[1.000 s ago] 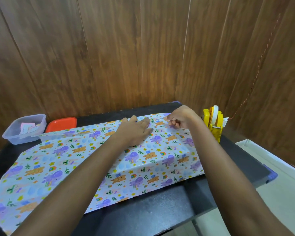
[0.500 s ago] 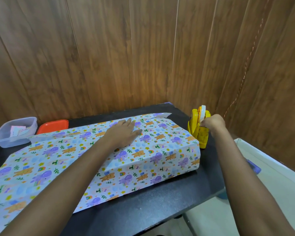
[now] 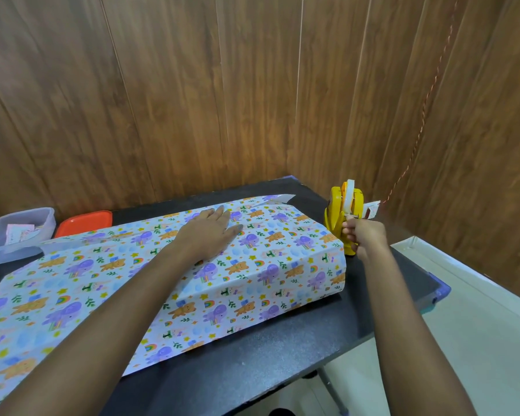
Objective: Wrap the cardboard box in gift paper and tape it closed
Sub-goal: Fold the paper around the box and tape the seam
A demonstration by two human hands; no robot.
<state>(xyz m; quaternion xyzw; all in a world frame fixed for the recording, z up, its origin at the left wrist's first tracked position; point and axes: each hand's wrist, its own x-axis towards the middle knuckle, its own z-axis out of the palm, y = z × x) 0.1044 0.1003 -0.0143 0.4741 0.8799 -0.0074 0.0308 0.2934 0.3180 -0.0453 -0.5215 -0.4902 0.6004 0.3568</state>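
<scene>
While the head view is looking down over both forearms, the gift paper [image 3: 252, 265] is lying across the black worktop [image 3: 282, 355]. It is draping over a long raised block at the right half of the sheet. The cardboard box itself is hidden under the paper, so only that block shape is showing. The paper's left part is spreading flat toward the near left corner of the view. A loose pointed flap is sticking out at the far edge.

The left hand [image 3: 210, 232] is lying open, palm down, with straight fingers pressing on the top face of the wrapped block. It is sitting near the far long edge, where two layers of paper are overlapping.

The right hand [image 3: 365, 238] is off the paper, just beyond the block's right end. Its fingers are curling against the near side of the yellow tape dispenser [image 3: 339, 205], just below the cutter. Whether they are pinching a strip of tape or the dispenser body cannot be told. The dispenser is standing upright on the worktop, just beside the block's far right corner, with a white tape roll [image 3: 349, 195] in it.

At the far left, a clear plastic tub [image 3: 42, 226] holding paper scraps is sitting beside an orange lid [image 3: 84, 223]. A thin red cord [image 3: 427, 103] is hanging along the wood-panelled wall [image 3: 192, 100].
</scene>
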